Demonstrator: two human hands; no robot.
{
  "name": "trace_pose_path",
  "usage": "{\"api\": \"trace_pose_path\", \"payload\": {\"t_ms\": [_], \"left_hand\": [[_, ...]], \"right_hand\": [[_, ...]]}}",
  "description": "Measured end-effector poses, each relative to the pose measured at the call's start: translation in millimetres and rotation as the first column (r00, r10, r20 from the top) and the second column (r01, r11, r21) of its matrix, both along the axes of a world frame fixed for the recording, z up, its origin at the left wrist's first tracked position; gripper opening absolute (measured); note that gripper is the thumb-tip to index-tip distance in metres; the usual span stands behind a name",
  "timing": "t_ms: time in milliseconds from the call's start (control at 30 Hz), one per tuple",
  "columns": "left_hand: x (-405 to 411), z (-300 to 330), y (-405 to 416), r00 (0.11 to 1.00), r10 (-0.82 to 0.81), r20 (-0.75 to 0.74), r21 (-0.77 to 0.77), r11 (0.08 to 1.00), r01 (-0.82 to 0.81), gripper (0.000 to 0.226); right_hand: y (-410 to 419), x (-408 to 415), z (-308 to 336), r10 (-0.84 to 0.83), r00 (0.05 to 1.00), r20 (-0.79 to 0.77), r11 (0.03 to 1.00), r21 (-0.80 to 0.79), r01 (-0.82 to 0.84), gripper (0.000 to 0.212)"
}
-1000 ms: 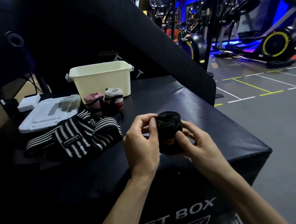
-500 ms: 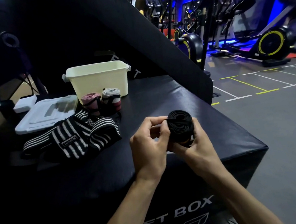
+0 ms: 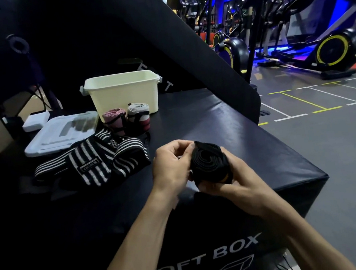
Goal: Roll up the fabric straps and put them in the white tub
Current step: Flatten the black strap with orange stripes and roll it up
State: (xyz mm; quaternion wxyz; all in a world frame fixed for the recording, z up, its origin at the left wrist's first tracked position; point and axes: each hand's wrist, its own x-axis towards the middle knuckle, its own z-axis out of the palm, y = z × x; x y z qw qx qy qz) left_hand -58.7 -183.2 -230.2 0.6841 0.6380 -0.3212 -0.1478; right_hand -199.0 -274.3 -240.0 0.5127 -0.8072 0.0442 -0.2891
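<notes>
A rolled black strap (image 3: 210,164) with an orange patch low on its side is held above the black soft box (image 3: 228,128). My right hand (image 3: 237,177) cups the roll from below and behind. My left hand (image 3: 172,167) pinches the roll's upper left edge. The white tub (image 3: 124,96) stands at the back of the box top. A pink roll (image 3: 113,120) and a grey-and-red roll (image 3: 139,117) stand upright just in front of the tub. Black-and-white striped straps (image 3: 90,164) lie unrolled to the left.
A white lid (image 3: 59,134) lies left of the tub, with a small white box (image 3: 36,120) behind it. A slanted black pad (image 3: 159,35) rises behind the tub. Gym machines (image 3: 330,46) stand on the floor to the right. The box edge drops off on the right.
Both hands have turned the black roll so that its coiled end faces up towards me. The camera view has shifted a little; the other straps have not moved.
</notes>
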Motion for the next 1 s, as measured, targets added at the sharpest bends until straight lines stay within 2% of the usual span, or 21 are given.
{"api": "trace_pose_path", "payload": {"t_ms": [100, 167, 233, 300, 367, 433, 533, 600, 667, 733, 833, 900, 1000], "left_hand": [[6, 7, 8, 0.975, -0.21, -0.073, 0.019, 0.977, 0.212, 0.016], [7, 10, 13, 0.953, -0.293, -0.073, 0.019, 0.955, 0.295, 0.015], [6, 10, 12, 0.965, -0.259, -0.043, 0.006, 0.966, 0.26, 0.016], [3, 8, 10, 0.983, -0.181, -0.012, -0.02, 0.983, 0.181, 0.018], [1, 7, 9, 0.993, -0.11, -0.032, -0.063, 0.992, 0.108, 0.017], [-3, 4, 6, 0.998, -0.049, -0.042, -0.081, 0.996, 0.046, 0.016], [-8, -6, 2, 0.997, 0.018, 0.074, -0.025, 1.0, -0.016, 0.025], [-6, -7, 4, 0.991, -0.016, 0.136, 0.004, 1.0, 0.015, 0.029], [-3, -5, 9, 0.971, -0.063, 0.232, 0.028, 0.998, 0.058, 0.017], [-3, -1, 15, 0.912, -0.053, 0.406, 0.045, 0.998, 0.038, 0.006], [0, 1, 22, 0.808, -0.004, 0.589, 0.069, 0.997, -0.045, 0.009], [3, 2, 22, 0.838, -0.025, 0.544, 0.102, 0.994, -0.036, 0.009], [8, 4, 20, 0.949, -0.107, 0.296, 0.121, 0.99, 0.074, 0.017]], "right_hand": [[-3, -5, 4, 0.069, 0.998, -0.005, 0.996, 0.049, -0.068, 0.052], [0, -5, 0, 0.081, 0.997, -0.009, 0.991, 0.11, -0.079, 0.054], [4, -1, -4, 0.042, 0.999, 0.017, 0.98, 0.195, -0.044, 0.059], [4, 2, -8, -0.074, 0.996, 0.051, 0.971, 0.23, 0.06, 0.07], [2, 3, -8, -0.215, 0.975, 0.063, 0.966, 0.162, 0.203, 0.069], [5, 5, -8, -0.241, 0.966, 0.092, 0.967, 0.106, 0.231, 0.062], [7, 9, -10, -0.242, 0.964, 0.108, 0.969, 0.079, 0.235, 0.056], [5, 7, -10, -0.246, 0.963, 0.112, 0.969, 0.066, 0.24, 0.056], [3, 5, -9, -0.249, 0.963, 0.1, 0.968, 0.048, 0.246, 0.057], [1, 2, -9, -0.233, 0.97, 0.063, 0.972, 0.041, 0.231, 0.056], [-3, -1, -8, -0.172, 0.985, 0.004, 0.985, -0.001, 0.172, 0.05], [-1, -3, -4, -0.129, 0.991, -0.028, 0.991, -0.048, 0.127, 0.048], [-1, -5, 1, -0.094, 0.994, -0.061, 0.992, -0.087, 0.088, 0.047]]}}
